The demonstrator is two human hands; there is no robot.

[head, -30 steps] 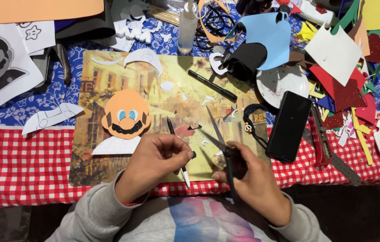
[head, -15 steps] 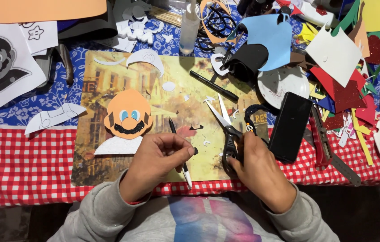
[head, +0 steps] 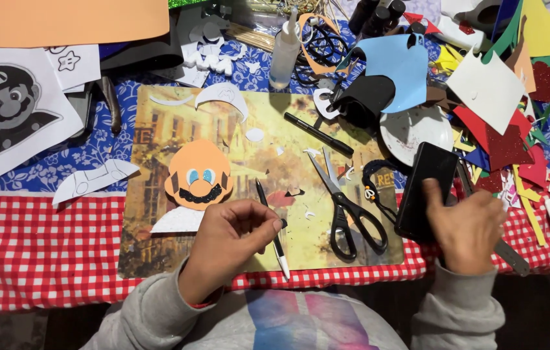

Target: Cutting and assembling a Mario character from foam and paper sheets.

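Left hand (head: pixel 233 236), fingers pinched on a small cut scrap, hovers over the picture mat (head: pixel 158 253); right hand (head: pixel 466 223), unclenched, touches the black phone (head: pixel 425 191) right of the mat. Black-handled scissors (head: pixel 346 207) lie released on it: cutting apparently paused.

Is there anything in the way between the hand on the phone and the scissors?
Only a thin black cord with a small charm lies between the right hand, resting on the black rectangular phone, and the black-handled metal scissors. Otherwise only bare mat shows.

Scissors (head: pixel 346 201) lie on the mat (head: pixel 158 253) (phone (head: pixel 425 191) right, pen (head: pixel 271 227) left).
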